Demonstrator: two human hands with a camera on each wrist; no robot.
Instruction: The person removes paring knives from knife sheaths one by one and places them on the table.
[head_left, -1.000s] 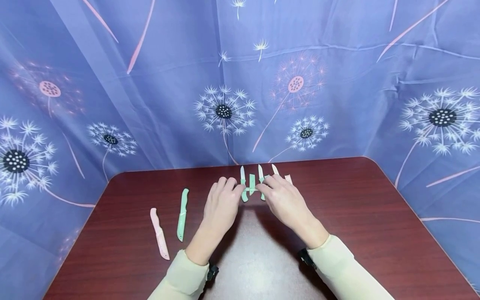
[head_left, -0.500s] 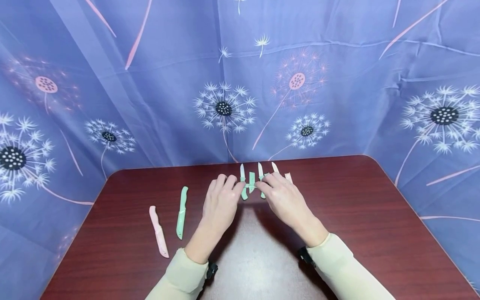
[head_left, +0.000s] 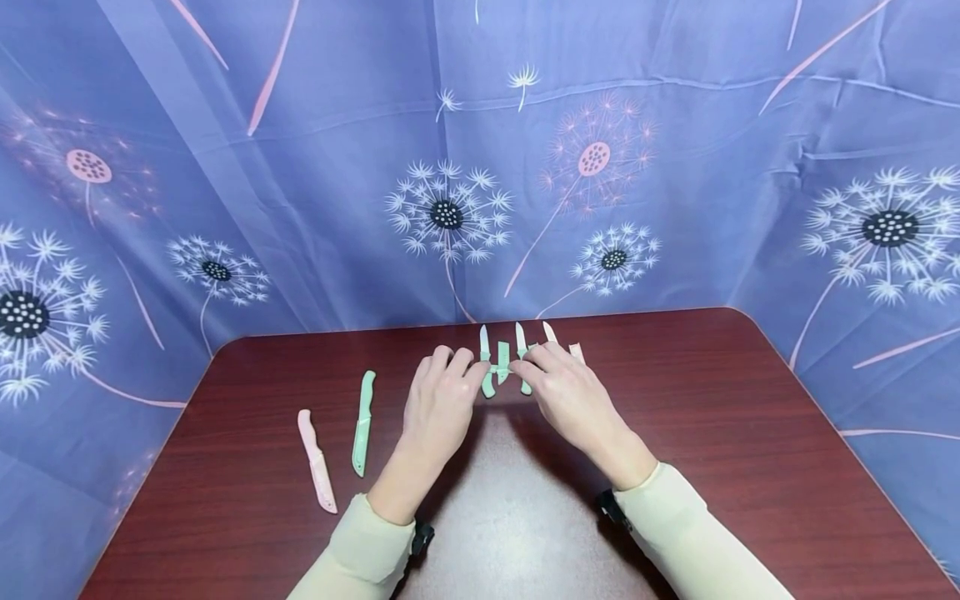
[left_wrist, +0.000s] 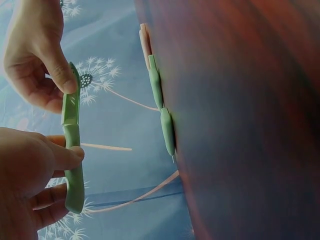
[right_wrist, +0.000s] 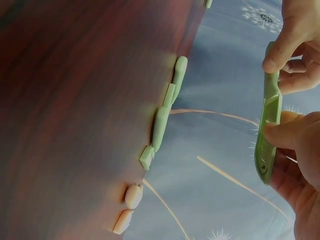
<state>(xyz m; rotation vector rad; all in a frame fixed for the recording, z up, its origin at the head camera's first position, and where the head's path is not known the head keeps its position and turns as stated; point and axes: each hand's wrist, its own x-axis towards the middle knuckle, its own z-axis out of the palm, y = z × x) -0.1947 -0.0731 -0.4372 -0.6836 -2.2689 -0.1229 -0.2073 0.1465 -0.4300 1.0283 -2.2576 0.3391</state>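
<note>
Left hand (head_left: 439,398) and right hand (head_left: 567,390) palm-down

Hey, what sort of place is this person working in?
Probably an indoor table corner, screened off; the room beyond is hidden. A blue dandelion-print cloth hangs behind and along both sides of a reddish-brown wood-look table, and a green knife is held above the tabletop.

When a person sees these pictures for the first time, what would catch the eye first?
Probably the left hand and right hand, holding a green sheathed knife between them. Behind the table hangs a blue dandelion curtain; three bare blades lie near the table's far edge.
</note>
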